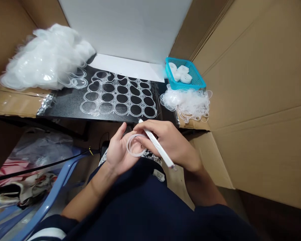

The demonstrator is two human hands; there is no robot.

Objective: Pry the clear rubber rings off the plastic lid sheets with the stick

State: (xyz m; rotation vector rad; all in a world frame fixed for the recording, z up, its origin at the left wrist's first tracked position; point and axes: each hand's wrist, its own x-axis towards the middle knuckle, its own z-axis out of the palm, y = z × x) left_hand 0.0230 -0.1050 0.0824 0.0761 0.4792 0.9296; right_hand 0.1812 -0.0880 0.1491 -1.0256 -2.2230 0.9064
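Observation:
My left hand point(119, 150) is palm up with its thumb stretched out; its fingertips are partly hidden behind my other hand. A translucent white ring point(128, 149) lies over the left palm and fingers, its right side reaching the right thumb. My right hand point(169, 142) is closed around a slim white pen-like tool point(160, 149), which slants from a dark tip at upper left to its end at lower right. Whether the right fingers also pinch the ring, I cannot tell. Both hands are in front of the black table's point(65, 105) near edge.
Connected clear rings point(122, 98) lie in rows on the table. A big heap of clear ring pieces point(47, 60) is at left, a smaller pile point(185, 102) at right. Behind it, a blue basket point(197, 78) holds white rolls. Cardboard walls point(261, 83) and a blue chair point(57, 184) flank me.

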